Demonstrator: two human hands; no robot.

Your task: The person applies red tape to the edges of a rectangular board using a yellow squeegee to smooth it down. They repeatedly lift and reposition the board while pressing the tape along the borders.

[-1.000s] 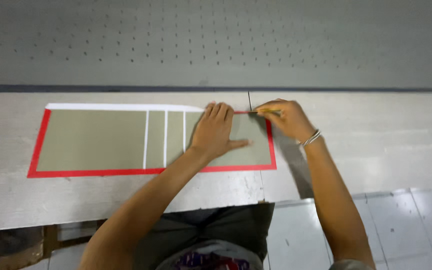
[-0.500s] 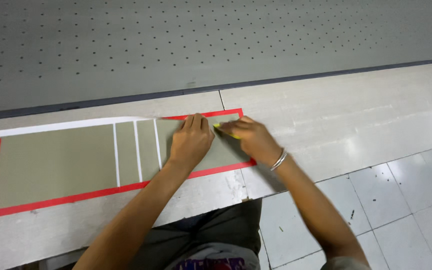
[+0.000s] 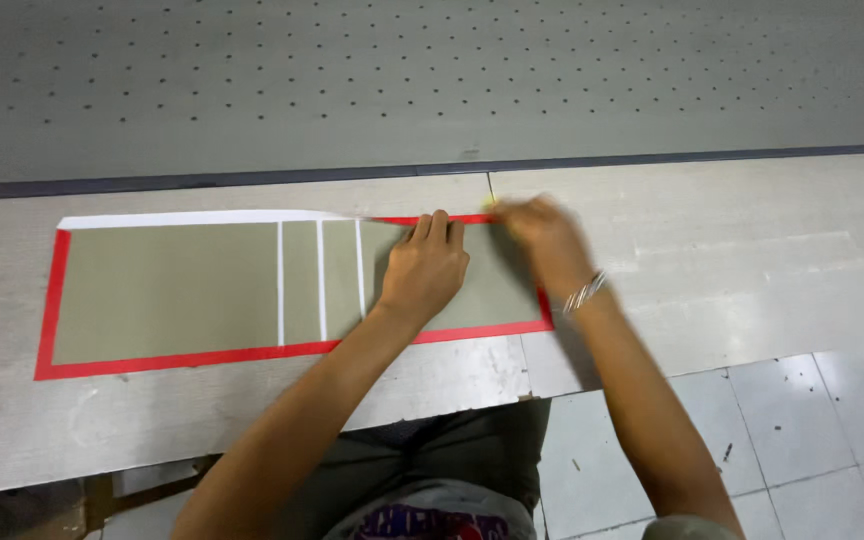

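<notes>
Since half a second ago the right hand [image 3: 540, 232] has slid toward the far right corner of the olive sheet [image 3: 167, 290], and it is blurred, so whether its fingers pinch something cannot be told, though a speck of yellow shows at its fingertips. Pressed flat with fingers together and stretched out, the left hand [image 3: 422, 272] rests on the sheet just beside the right one, holding nothing. That sheet lies on the pale worktable [image 3: 712, 250], framed by red tape [image 3: 48, 310], crossed by three white stripes [image 3: 320, 280], with a white strip [image 3: 192, 217] along its far edge.
</notes>
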